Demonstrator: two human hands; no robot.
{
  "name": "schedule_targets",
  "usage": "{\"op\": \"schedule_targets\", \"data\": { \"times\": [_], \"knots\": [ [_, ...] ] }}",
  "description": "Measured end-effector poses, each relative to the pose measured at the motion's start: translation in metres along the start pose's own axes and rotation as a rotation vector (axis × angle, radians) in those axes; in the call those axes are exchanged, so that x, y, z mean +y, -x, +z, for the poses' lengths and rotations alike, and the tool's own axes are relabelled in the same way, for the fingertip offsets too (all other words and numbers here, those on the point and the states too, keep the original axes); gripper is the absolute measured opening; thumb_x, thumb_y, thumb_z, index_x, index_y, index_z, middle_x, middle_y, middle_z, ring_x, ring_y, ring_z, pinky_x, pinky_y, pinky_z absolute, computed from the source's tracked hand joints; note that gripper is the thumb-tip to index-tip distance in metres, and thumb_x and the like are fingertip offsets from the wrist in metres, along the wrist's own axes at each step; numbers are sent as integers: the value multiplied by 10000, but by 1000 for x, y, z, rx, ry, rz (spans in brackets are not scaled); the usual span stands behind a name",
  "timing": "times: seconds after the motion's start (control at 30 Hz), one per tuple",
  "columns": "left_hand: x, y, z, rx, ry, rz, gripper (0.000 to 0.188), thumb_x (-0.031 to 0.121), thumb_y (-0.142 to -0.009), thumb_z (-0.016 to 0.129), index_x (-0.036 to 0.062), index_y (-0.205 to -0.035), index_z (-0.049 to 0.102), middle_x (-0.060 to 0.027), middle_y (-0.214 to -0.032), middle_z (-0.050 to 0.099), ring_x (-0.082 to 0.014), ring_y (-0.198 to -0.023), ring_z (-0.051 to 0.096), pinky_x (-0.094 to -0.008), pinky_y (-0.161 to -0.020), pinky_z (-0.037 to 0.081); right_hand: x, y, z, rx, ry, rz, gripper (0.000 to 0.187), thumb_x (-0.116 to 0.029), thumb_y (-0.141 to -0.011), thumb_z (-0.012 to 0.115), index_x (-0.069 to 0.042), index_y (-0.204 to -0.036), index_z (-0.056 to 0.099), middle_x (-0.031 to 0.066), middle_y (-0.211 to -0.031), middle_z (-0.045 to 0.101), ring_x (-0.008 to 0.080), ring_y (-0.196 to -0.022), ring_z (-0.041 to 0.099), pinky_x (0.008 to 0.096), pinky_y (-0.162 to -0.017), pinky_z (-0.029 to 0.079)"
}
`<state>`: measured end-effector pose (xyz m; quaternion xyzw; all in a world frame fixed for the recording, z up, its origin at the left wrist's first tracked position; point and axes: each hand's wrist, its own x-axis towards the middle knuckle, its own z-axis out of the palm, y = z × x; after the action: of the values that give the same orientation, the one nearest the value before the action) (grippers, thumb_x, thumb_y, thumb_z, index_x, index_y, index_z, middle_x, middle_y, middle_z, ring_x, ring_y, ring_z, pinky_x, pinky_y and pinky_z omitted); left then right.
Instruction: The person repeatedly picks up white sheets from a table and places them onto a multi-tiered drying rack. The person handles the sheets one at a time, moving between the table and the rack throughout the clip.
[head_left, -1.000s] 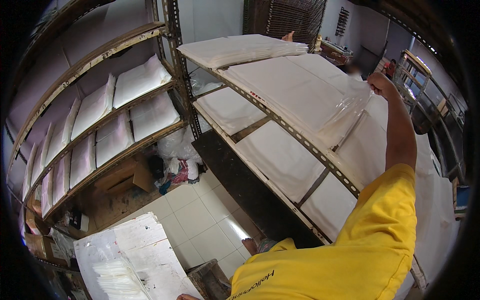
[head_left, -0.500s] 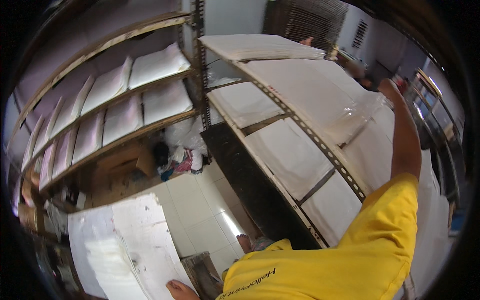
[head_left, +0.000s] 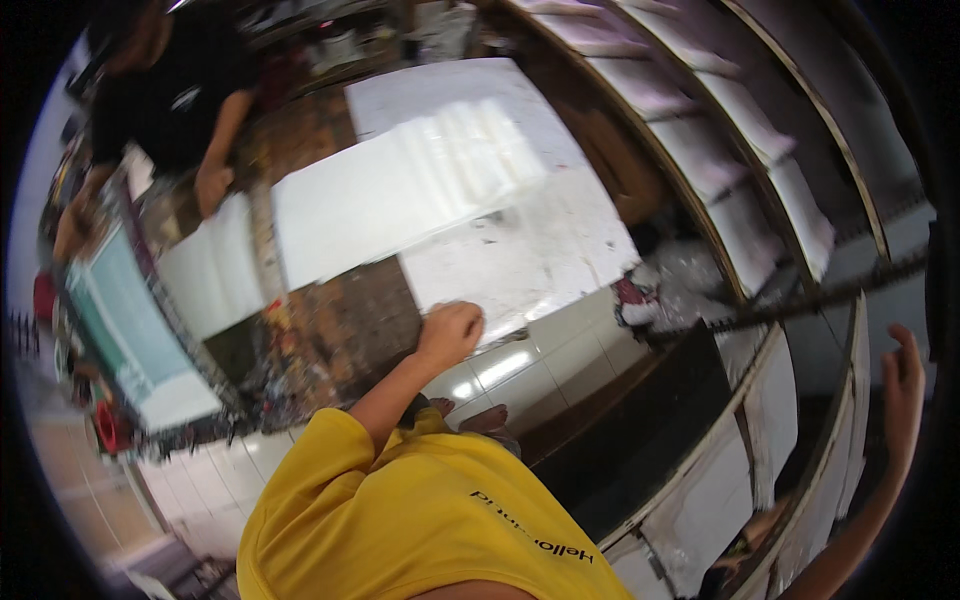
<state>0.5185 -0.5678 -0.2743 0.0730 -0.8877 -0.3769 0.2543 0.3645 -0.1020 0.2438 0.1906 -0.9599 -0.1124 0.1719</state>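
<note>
My left hand rests with curled fingers on the near edge of a white board, and nothing shows in it. On the board, extending left onto a stained wooden table, lies a long stack of white sheets or flat bags, beyond my left hand. My right hand is raised at the far right, beside a rack. Its fingers are stretched out and hold nothing. Flat white stacks lie on the rack's shelves, below and left of that hand.
At the left, a person in a dark shirt has hands by a teal framed screen. The stained wooden table lies between. Shelves with white stacks line the upper right. A clear plastic heap lies near the board's corner. Floor tiles show below.
My view has swung left, bringing the worktable and the other person into sight. My right hand, earlier at clear plastic on the rack, is now apart from it with fingers extended. My left stays at the board.
</note>
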Motion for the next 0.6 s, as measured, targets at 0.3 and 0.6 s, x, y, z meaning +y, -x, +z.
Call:
{"op": "schedule_targets", "data": {
  "times": [0.3, 0.6],
  "knots": [
    [24, 93, -73, 0, 136, -408, 174, 160, -906, 621, 30, -1013, 662, -133, -916, 640, -323, -818, 640, -409, -756, 503, -300, -34, 62, -347, -804, -684, 414, 24, -829, 671, 30, -1234, 585, 95, -792, 602, 176, -706, 594, 311, -668, 478],
    [42, 75, -137, 426, -240, -250, 235, 96, -837, 703, 8, -1047, 646, -153, -1030, 588, -347, -936, 585, -401, -774, 488, -355, 48, 314, -715, -1599, -2, 264, -197, -992, 588, -37, -1202, 598, 26, -863, 618, 91, -697, 566, 224, -622, 432]
  ]
}}
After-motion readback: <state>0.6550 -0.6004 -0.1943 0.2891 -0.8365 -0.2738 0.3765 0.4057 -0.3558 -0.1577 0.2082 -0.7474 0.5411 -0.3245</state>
